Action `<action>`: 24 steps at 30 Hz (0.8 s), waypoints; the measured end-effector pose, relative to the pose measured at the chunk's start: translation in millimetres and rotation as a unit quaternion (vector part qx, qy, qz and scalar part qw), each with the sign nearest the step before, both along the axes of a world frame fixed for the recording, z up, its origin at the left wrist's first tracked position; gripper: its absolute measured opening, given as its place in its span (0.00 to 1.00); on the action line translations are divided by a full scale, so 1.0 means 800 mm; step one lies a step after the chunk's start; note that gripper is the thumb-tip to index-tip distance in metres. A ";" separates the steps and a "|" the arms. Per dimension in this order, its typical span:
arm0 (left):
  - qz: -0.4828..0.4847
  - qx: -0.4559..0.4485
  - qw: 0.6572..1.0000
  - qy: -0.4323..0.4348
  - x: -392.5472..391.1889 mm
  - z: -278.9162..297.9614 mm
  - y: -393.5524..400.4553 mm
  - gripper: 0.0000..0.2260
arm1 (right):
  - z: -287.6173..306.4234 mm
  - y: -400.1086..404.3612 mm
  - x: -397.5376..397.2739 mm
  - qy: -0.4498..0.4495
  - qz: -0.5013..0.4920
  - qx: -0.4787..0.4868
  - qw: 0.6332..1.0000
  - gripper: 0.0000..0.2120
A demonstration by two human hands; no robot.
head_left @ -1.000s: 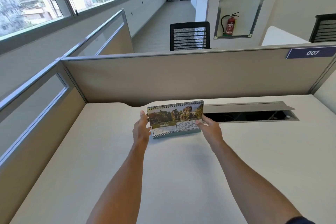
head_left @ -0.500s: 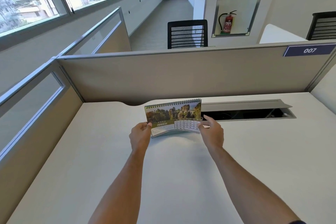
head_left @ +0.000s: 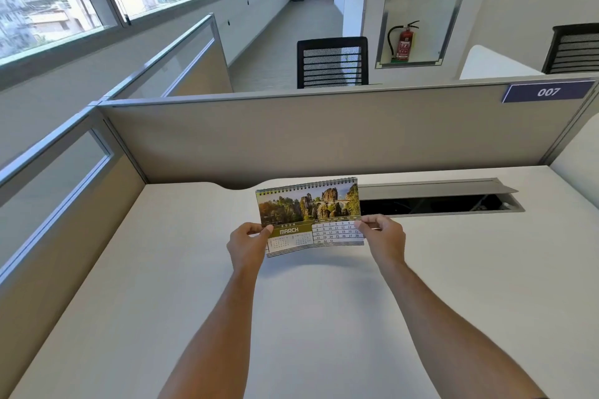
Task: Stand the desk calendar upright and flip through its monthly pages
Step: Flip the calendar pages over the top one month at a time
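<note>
1. The left hand [head_left: 247, 241] pinches the lower left edge of the desk calendar [head_left: 310, 215], thumb over the front of the page beside the word MARCH and fingers curled behind.
2. The right hand [head_left: 384, 236] is closed on the lower right edge of the calendar, thumb across the end of the date grid and fingers tucked behind.
3. The calendar stands roughly upright between the two hands, spiral binding on top, showing a photo of rock towers and forest above the March dates. Its lower edge fans into several sheets, and whether it touches the desk [head_left: 324, 317] I cannot tell.
4. Below the calendar the pale desk is bare except for both forearms stretching in from the near edge.
5. Just right of the calendar and slightly behind it, a grey cable tray [head_left: 437, 201] is sunk in the desk with its flap raised over a dark slot.
6. Behind the calendar a beige partition [head_left: 324, 136] closes the back of the desk; far to the right along its top edge sits a blue tag reading 007 [head_left: 547, 92].
7. Beyond the partition, almost straight behind the calendar, a black mesh chair [head_left: 332, 63] shows, and right of it a red fire extinguisher [head_left: 403, 42] in a wall recess.
</note>
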State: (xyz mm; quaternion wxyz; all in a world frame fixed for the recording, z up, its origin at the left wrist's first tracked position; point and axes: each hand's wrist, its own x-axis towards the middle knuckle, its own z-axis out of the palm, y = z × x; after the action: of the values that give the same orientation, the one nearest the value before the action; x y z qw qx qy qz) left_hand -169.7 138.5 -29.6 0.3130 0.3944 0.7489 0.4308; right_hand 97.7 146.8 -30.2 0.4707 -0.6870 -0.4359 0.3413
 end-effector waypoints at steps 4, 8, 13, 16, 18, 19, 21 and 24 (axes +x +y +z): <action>-0.004 0.033 0.999 -0.007 -0.004 0.002 0.001 0.11 | 0.003 0.000 0.005 0.076 0.044 -0.022 0.996 0.10; -0.006 0.042 0.994 -0.102 -0.006 0.013 0.011 0.17 | 0.024 0.002 0.018 0.240 0.107 -0.036 0.964 0.09; -0.020 0.045 0.970 -0.239 -0.014 0.026 0.019 0.27 | 0.075 0.011 0.020 0.406 0.163 0.001 0.899 0.09; -0.014 0.054 0.961 -0.270 -0.010 0.028 0.018 0.29 | 0.103 0.021 0.010 0.458 0.171 0.016 0.872 0.07; -0.007 0.061 0.959 -0.278 -0.008 0.027 0.018 0.29 | 0.118 0.027 0.003 0.473 0.177 0.024 0.862 0.07; -0.008 0.064 0.960 -0.274 -0.007 0.027 0.018 0.29 | 0.123 0.030 0.000 0.473 0.184 0.027 0.861 0.09; -0.005 0.067 0.963 -0.260 -0.005 0.026 0.019 0.29 | 0.130 0.035 -0.004 0.461 0.190 0.035 0.866 0.15; -0.006 0.063 0.967 -0.248 -0.004 0.024 0.020 0.28 | 0.133 0.041 -0.008 0.448 0.187 0.057 0.873 0.20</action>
State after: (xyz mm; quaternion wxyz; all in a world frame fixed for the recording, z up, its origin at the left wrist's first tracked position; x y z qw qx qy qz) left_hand -172.7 154.3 -10.2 0.4656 0.2989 0.6169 0.5597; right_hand 91.2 179.9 76.0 0.5811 -0.3386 -0.3175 0.6685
